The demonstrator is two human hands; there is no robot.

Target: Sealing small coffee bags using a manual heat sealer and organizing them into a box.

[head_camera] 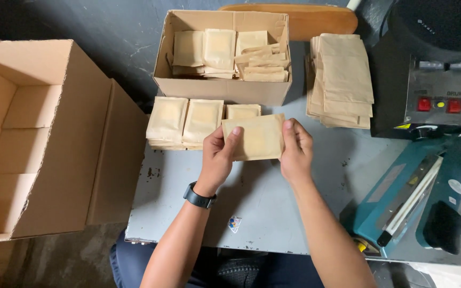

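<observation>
Kraft pouch (pixel 256 137) | long axis sideways | left hand (pixel 219 158), right hand (pixel 296 149) pinch ends

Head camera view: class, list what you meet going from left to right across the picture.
Large open cardboard box → left hand → brown paper pouch held by both hands → right hand → loose stack of paper pouches → teal heat sealer → black machine with red buttons.

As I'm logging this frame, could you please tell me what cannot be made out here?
- Head view: contents of the paper pouch held by left hand and right hand; the paper is opaque.
- Large carton: cut off by the left edge.
- Black machine: cut off at top and right; panel markings too small.
- Heat sealer: its right part is covered by a black object.
</observation>
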